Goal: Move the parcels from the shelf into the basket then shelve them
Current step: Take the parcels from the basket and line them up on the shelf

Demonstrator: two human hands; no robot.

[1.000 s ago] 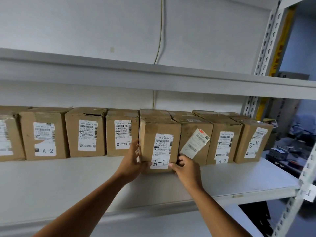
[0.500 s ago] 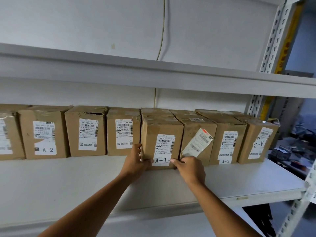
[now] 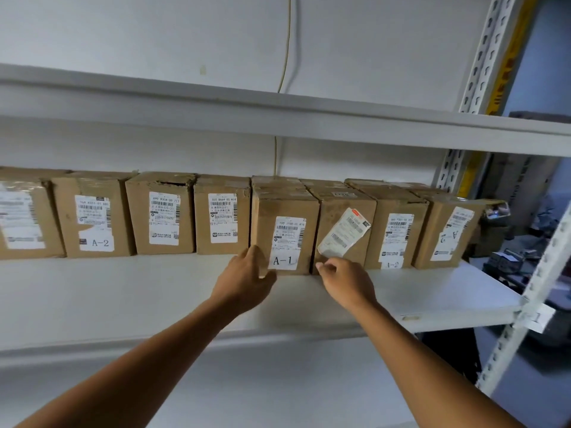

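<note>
A row of several brown cardboard parcels stands at the back of the white shelf (image 3: 123,291). The parcel labelled A-1 (image 3: 287,205) sits in the row, slightly forward of its neighbours. My left hand (image 3: 244,282) touches its lower left front corner with relaxed fingers. My right hand (image 3: 346,282) hovers just in front of the neighbouring parcel with a tilted, peeling label (image 3: 335,213), fingers loosely curled and holding nothing. No basket is in view.
An upper shelf board (image 3: 278,115) hangs close above the parcels. A perforated white upright (image 3: 525,307) stands at the shelf's right front corner, and dark clutter (image 3: 509,261) lies beyond it. Parcels marked A-2 (image 3: 92,220) stand further left and right.
The A-1 parcel has gone back into the row. My right hand has come off its front and drawn back a little. My left hand has slipped down to the lower corner.
</note>
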